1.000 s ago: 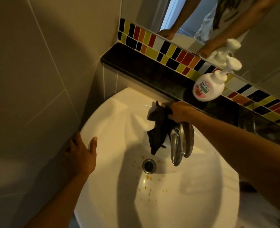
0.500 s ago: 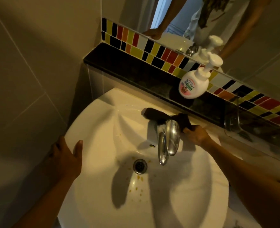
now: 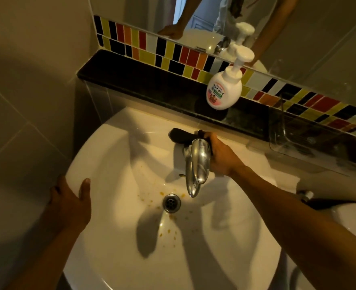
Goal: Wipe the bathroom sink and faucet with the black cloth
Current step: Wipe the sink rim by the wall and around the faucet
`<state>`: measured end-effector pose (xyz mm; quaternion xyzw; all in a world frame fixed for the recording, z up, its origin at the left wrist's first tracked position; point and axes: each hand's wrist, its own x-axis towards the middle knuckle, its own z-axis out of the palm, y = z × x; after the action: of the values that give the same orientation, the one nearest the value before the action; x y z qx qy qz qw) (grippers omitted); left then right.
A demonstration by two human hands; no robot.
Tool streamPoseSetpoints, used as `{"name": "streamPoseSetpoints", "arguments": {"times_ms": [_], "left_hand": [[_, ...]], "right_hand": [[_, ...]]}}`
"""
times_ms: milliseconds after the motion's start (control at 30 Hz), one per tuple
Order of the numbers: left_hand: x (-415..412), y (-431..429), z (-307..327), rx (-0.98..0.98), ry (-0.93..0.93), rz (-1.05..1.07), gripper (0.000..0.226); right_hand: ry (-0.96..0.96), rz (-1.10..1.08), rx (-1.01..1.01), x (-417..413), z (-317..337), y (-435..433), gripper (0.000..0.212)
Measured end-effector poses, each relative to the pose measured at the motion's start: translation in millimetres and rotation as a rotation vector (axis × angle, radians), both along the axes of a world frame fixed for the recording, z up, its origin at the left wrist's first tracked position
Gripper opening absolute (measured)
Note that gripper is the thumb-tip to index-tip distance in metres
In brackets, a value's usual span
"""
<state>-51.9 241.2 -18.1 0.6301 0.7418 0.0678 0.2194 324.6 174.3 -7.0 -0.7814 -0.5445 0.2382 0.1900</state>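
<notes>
Gripping the cloth point(image 3: 180, 135) with your right hand point(image 3: 220, 158), just behind the faucet point(image 3: 198, 164); fingers point(image 3: 207, 136) curled round the black fabric, which is bunched at the faucet base on the rear deck of the sink point(image 3: 114, 147); one loose end of the cloth sticks out left of the faucet and lies on the white deck; the rest is hidden behind the chrome lever and your hand.

Left hand point(image 3: 68, 203) rests on the sink's left edge; thumb straight on top of the rim, other fingers draped down the outer side; it holds nothing.

Faucet is chrome with one lever on top; spout points down toward the drain point(image 3: 171, 203); yellow-orange specks point(image 3: 168, 231) scattered in the bowl around and below the drain.

Black ledge point(image 3: 131, 80) runs behind the sink; white soap bottle point(image 3: 224, 91) with a pump stands on it, a bit right of the faucet, apart from the cloth; coloured tile strip point(image 3: 172, 51) above the ledge, mirror point(image 3: 204, 17) above that; the mirror shows both your arms and the bottle's pump; clear container point(image 3: 298, 141) sits at far right by the ledge; contents can't be made out.
</notes>
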Motion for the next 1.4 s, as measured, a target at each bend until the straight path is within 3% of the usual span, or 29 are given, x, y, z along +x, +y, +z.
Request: {"name": "streamPoseSetpoints", "arguments": {"times_ms": [167,300,400,467,567,600,667,733,833,967,1100,1167,1267,1400], "left_hand": [[1,-1,-1,0.033,0.013,0.006,0.07],[-1,-1,-2,0.047,0.021,0.001,0.072],[-1,-1,-3,0.051,0.028,-0.013,0.073],[-2,-1,-4,0.051,0.035,-0.009,0.074],[-3,0,-7,0.048,0.035,0.0,0.073],[-3,1,-7,0.047,0.031,-0.001,0.073],[-3,2,-8,0.044,0.019,-0.002,0.071],[-5,3,-8,0.029,0.003,-0.002,0.07],[-7,3,-12,0.018,-0.005,-0.005,0.071],[-7,8,-16,0.001,-0.053,0.014,0.073],[-8,8,-19,0.007,-0.062,0.023,0.074],[-9,9,-21,0.004,-0.027,0.016,0.075],[-9,9,-23,0.02,0.003,0.007,0.072],[-9,9,-23,0.051,-0.023,0.007,0.066]], "right_hand": [[-0.211,-0.039,0.099,-1,-21,-46,0.061],[-0.156,-0.075,0.175,-20,-37,-85,0.073],[-0.011,-0.078,0.277,-59,-36,-78,0.059],[0.138,-0.25,0.375,-96,-44,-70,0.047],[0.437,-0.693,0.402,-148,-61,-60,0.039],[0.368,-0.741,0.312,-162,-64,-54,0.041],[0.248,-0.671,0.238,-192,-68,-39,0.05],[0.198,-0.541,0.344,-217,-66,-16,0.057],[0.166,-0.539,0.424,-225,-60,35,0.06],[0.102,-0.572,0.371,-205,-52,93,0.056],[0.303,-0.701,0.492,-193,-34,137,0.05],[0.313,-0.745,0.443,-190,-28,158,0.048],[0.097,-0.576,0.273,-197,-26,177,0.045],[0.087,-0.144,0.278,-219,-22,179,0.029]]}}
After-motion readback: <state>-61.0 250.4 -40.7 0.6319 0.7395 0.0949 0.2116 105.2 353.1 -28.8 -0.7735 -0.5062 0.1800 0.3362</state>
